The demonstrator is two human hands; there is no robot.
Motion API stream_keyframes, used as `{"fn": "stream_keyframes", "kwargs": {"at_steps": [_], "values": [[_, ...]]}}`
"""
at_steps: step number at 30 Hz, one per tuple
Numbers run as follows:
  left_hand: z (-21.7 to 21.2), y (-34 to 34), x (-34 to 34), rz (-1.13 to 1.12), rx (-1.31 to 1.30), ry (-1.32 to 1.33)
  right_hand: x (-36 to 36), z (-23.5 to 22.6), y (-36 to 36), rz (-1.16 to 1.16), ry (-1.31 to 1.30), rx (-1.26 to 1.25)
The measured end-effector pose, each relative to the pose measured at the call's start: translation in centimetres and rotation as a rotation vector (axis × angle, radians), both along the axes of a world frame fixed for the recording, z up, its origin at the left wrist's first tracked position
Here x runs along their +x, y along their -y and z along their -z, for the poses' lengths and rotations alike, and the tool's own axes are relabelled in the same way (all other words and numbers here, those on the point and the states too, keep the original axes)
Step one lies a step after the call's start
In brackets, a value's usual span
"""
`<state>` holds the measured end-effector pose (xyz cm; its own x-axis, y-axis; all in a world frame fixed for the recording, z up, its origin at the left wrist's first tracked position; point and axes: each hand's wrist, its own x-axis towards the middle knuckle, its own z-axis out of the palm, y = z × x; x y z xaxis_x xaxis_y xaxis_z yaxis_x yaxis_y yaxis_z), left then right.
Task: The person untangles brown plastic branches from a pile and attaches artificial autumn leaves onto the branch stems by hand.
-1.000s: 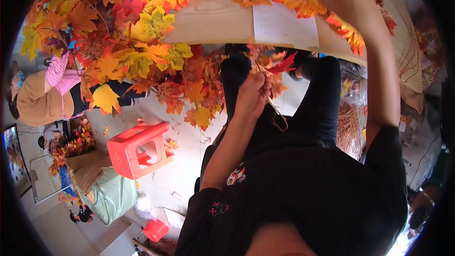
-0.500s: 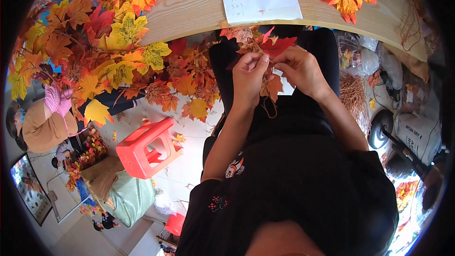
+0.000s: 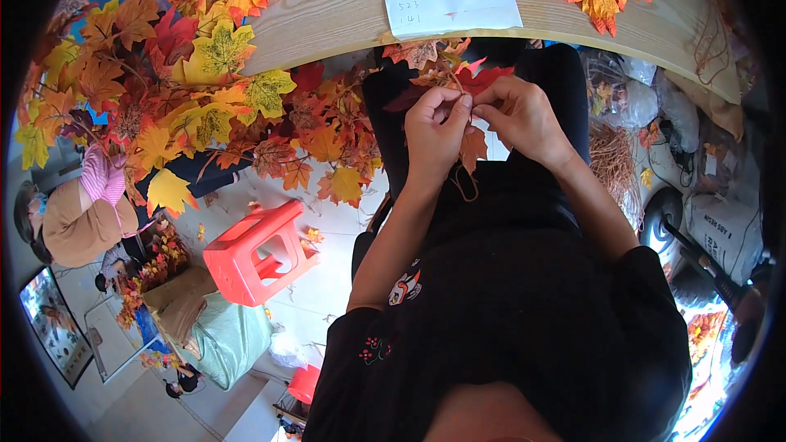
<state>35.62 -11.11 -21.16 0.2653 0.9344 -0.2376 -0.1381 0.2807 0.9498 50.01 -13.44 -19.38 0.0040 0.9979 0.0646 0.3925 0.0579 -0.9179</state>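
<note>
Above my lap, at the near edge of the table, I hold an artificial maple leaf garland (image 3: 486,80) with red and rust-orange leaves on a thin brown stem. My left hand (image 3: 435,133) is closed, thumb and forefinger pinching the stem. Right beside it, my right hand (image 3: 528,121) is closed too, its fingertips pinched at the same stem close to the left thumb. What exactly lies between the right fingertips is too small to see. Below the hands hang an orange-brown leaf (image 3: 472,147) and a loop of thin brown stem (image 3: 467,188).
On the wooden table (image 3: 327,12) lie a handwritten paper sheet (image 3: 458,4) and more leaves. A big heap of autumn leaf garlands (image 3: 205,106) spills off its left side. A red plastic stool (image 3: 246,258) stands on the floor. Another person (image 3: 86,213) sits at the far left. Plastic bags (image 3: 630,102) lie at right.
My hands stay pinched together at the stem and have shifted only slightly. The view has tilted a little. The person at the left has raised their head somewhat into view.
</note>
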Motion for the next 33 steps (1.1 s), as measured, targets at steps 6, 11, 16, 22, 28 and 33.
{"fn": "stream_keyframes", "kwargs": {"at_steps": [6,11,16,22,28,33], "values": [[0.1,0.3,-0.2,0.061,-0.067,0.039,0.1,-0.3,0.0,0.013,-0.236,-0.428],[-0.6,0.4,-0.6,0.064,-0.349,0.218,0.3,-1.2,-0.4,0.070,-0.010,-0.205],[-1.5,1.6,-1.0,0.032,-0.381,0.172,1.4,0.2,-1.7,0.144,0.323,0.067],[-0.1,2.7,-2.0,0.239,-0.397,0.123,1.6,0.2,-2.2,0.170,0.510,0.195],[-1.7,2.8,-2.3,0.343,-0.418,0.045,1.8,2.5,-1.7,0.064,0.747,0.126],[-0.2,1.2,-2.5,0.343,-0.437,0.091,1.6,-3.6,0.0,-0.056,0.533,0.496]]}}
